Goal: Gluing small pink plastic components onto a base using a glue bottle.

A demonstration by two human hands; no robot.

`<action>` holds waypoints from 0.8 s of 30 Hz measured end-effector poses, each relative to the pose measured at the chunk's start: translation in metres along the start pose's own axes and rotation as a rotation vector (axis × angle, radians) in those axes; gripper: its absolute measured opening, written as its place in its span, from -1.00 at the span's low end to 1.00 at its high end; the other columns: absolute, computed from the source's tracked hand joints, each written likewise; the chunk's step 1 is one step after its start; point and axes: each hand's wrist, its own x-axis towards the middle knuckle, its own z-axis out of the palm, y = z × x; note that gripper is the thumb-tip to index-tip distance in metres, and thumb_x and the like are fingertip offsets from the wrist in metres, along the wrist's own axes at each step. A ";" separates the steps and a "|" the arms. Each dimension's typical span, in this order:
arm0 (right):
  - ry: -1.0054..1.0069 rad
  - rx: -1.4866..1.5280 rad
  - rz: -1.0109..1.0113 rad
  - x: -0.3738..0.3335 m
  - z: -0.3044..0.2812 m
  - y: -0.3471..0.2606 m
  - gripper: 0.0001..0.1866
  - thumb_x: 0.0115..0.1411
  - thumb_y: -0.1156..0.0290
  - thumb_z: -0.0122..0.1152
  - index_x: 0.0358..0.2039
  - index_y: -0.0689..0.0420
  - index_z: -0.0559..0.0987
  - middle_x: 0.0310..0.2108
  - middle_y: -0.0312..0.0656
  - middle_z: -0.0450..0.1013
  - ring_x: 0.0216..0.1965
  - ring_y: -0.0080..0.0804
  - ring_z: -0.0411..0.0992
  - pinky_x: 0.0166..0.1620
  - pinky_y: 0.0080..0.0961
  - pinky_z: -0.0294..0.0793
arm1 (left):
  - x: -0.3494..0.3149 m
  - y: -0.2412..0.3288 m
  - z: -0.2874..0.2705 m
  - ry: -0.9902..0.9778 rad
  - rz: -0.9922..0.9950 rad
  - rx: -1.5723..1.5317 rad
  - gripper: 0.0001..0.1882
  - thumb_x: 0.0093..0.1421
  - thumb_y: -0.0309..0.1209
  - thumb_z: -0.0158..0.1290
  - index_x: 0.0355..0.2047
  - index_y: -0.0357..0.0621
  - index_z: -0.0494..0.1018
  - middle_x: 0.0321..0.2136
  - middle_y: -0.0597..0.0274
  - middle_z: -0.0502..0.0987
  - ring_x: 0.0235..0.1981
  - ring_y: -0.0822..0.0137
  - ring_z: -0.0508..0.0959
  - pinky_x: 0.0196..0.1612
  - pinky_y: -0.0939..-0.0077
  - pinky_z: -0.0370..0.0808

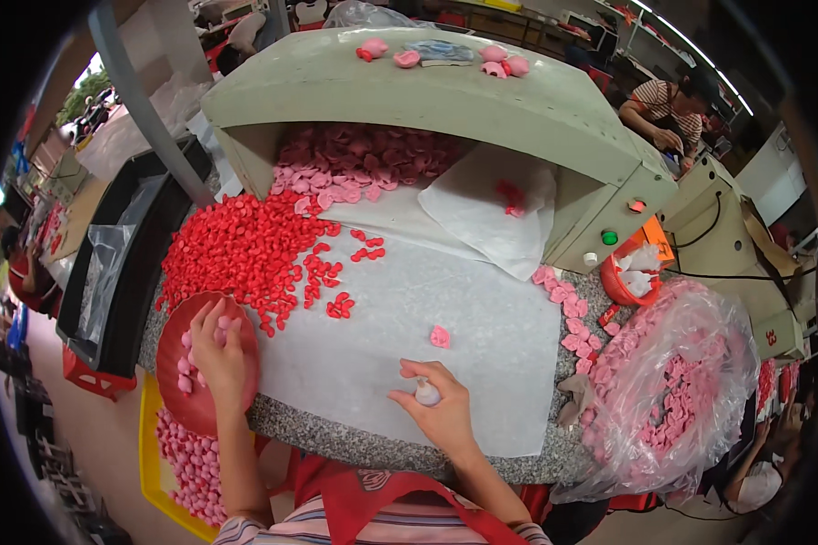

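My left hand (220,361) is over a red bowl (174,341) at the left edge of the worktop, its fingers curled round a small rounded pink piece (223,329). Further rounded pink pieces (185,368) lie in the bowl beside it. Above the white sheet (373,350), my right hand (441,404) grips a small white squeeze bottle (426,392) with its nozzle pointing up. A single flat pink piece (439,336) lies on the sheet just beyond that hand, not touching it.
A heap of small red pieces (232,250) spreads behind the bowl. A pale green machine hood (409,91) stands behind, sheltering pink pieces (364,154). At right sits a clear plastic bag (718,363) of pink parts. A yellow crate (150,454) holds pink balls below left.
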 end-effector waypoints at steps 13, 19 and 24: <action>0.147 0.110 0.181 -0.019 -0.041 0.012 -0.70 -0.16 0.67 0.28 -0.33 0.20 0.54 -0.41 -0.24 0.45 -0.41 -0.58 0.40 -0.34 -0.68 0.37 | 0.104 0.213 0.445 -0.519 0.497 -0.267 -0.59 0.10 -0.25 -0.15 -0.06 -0.10 0.36 -0.07 -0.04 0.38 0.00 0.03 0.34 0.04 0.24 0.27; 0.298 0.106 0.298 -0.022 -0.078 0.003 -0.75 -0.11 0.60 0.31 -0.34 0.21 0.54 -0.39 -0.23 0.45 -0.46 -0.61 0.39 -0.41 -0.71 0.38 | 0.090 0.244 0.455 -0.712 0.407 -0.241 -0.49 0.05 -0.35 -0.05 0.05 -0.20 0.24 0.05 0.00 0.28 0.12 0.10 0.21 0.14 0.33 0.14; 0.267 0.115 0.227 -0.023 -0.078 -0.007 -0.73 -0.12 0.63 0.31 -0.33 0.22 0.53 -0.37 -0.22 0.44 -0.46 -0.61 0.39 -0.41 -0.73 0.36 | 0.090 0.243 0.411 -0.687 0.310 -0.428 -0.50 0.01 -0.46 0.03 0.02 -0.16 0.27 0.00 0.08 0.33 0.04 0.14 0.32 0.02 0.32 0.32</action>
